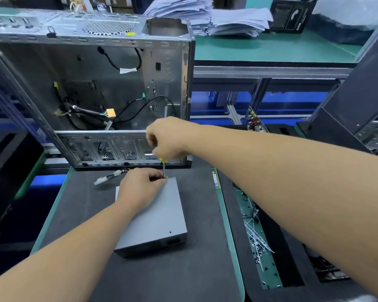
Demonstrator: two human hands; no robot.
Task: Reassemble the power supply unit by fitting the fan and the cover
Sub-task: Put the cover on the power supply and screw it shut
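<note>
The grey power supply unit (pixel 155 216) is lying flat on the dark mat (pixel 79 214) in the middle of the bench, cover on, with its white cable connectors (pixel 106 176) trailing off the far left corner. The right hand (pixel 166 138) is wrapped around the handle of a yellow screwdriver (pixel 163 167), held upright with the tip down at the far right corner of the cover. The left hand (pixel 140 188) rests on the far end of the unit, its fingertips pinched in right at the screwdriver tip; can't make out whether there's a screw in there, too small and hidden by the fingers. Just behind the unit stands an open, stripped PC case (pixel 96 88) with loose black cables and an orange connector (pixel 111 112) dangling inside. Off to the right there's a green strip (pixel 260 247) littered with white cable ties and small screws, and a circuit board (pixel 256 122) propped up further back. Stacks of paper (pixel 216 16) sit on the far shelf.
</note>
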